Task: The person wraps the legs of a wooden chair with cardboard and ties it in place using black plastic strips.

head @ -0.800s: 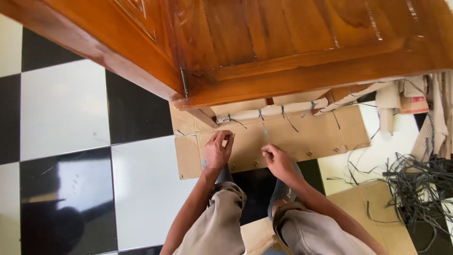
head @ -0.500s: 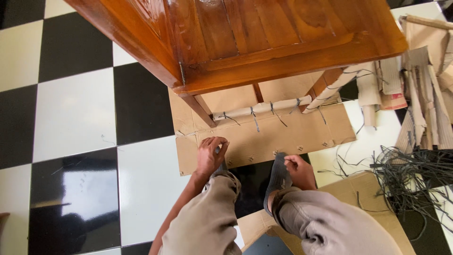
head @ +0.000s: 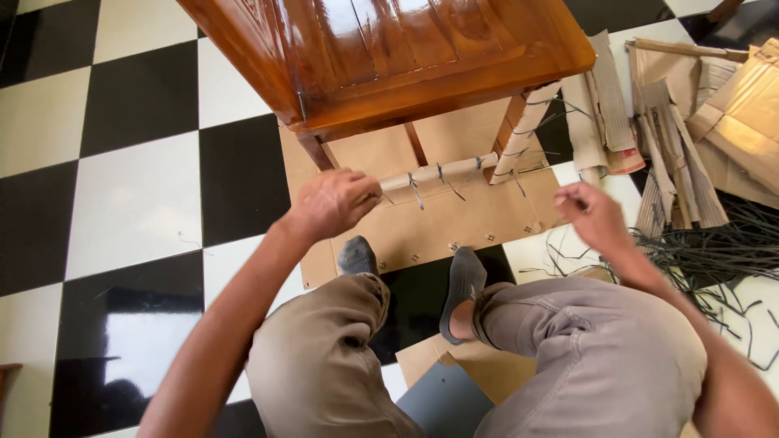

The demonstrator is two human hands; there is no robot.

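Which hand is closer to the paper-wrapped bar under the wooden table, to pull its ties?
Left. The left hand is right by the wrapped bar; the right hand is off toward the black straps.

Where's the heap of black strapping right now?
In the head view, the black strapping lies on the floor at the right edge, beside the right hand, below the cardboard scraps.

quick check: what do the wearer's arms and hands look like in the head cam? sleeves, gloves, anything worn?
Both arms are bare as far up as the view shows: no sleeves in frame. The left hand and right hand have no gloves; no watch, rings or bands are visible. Lower down, the person wears tan-grey trousers and grey socks.
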